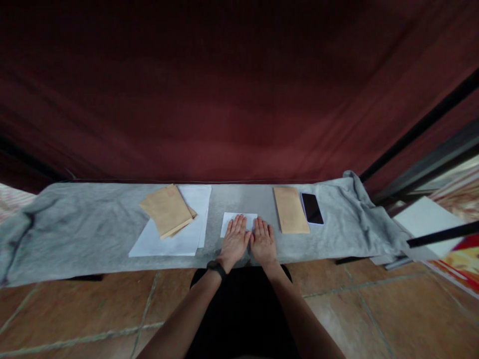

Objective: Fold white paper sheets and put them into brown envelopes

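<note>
A small white paper lies on the grey cloth in front of me. My left hand rests flat on it, palm down, fingers stretched out. Beside it my right hand lies palm down with its fingers out straight, at the paper's right edge. The two thumbs are close together. To the left, several brown envelopes sit overlapping on large white sheets. One brown envelope lies to the right of my hands.
A dark-screened phone lies right of the single envelope. The grey cloth covers a long narrow table and is rumpled at both ends. Behind it hangs a dark red curtain. White boards and dark bars are at the right.
</note>
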Motion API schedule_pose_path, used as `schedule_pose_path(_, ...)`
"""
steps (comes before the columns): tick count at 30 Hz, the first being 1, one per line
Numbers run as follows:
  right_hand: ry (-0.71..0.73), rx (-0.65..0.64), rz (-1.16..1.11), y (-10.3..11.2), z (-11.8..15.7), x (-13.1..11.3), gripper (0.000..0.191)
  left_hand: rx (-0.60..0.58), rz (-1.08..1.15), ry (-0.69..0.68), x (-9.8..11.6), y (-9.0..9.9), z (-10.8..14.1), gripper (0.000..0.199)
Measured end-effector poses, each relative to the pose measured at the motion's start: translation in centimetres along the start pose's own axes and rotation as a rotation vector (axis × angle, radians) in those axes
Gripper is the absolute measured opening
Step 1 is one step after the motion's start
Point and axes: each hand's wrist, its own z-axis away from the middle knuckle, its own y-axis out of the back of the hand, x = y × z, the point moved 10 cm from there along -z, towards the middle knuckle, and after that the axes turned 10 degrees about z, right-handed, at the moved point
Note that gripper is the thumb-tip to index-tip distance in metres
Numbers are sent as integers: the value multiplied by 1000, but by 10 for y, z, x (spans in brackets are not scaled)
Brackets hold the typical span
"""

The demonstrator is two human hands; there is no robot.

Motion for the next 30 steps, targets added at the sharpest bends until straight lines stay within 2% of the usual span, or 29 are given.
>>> schedule_pose_path(7, -20, 7, 20, -1, 0, 2, 55, -19, -73, 67, -30, -6, -6, 58)
schedule_pose_path(11, -72, -32, 9, -1, -8, 0, 54, -2, -76, 80, -36, -6, -6, 57)
schedule_pose_path(17, 31, -116, -105, -7, -30, -42, 50, 5, -10, 37, -36, -8, -5, 58)
schedule_pose_path(20, 53, -129, -117, -10, -34, -51, 50, 16, 1, 12, -36, -8, -4, 59)
schedule_pose_path(30, 25, -134, -70, -15, -31, -36, 52, 22, -52, 116, -41, -8, -8, 56)
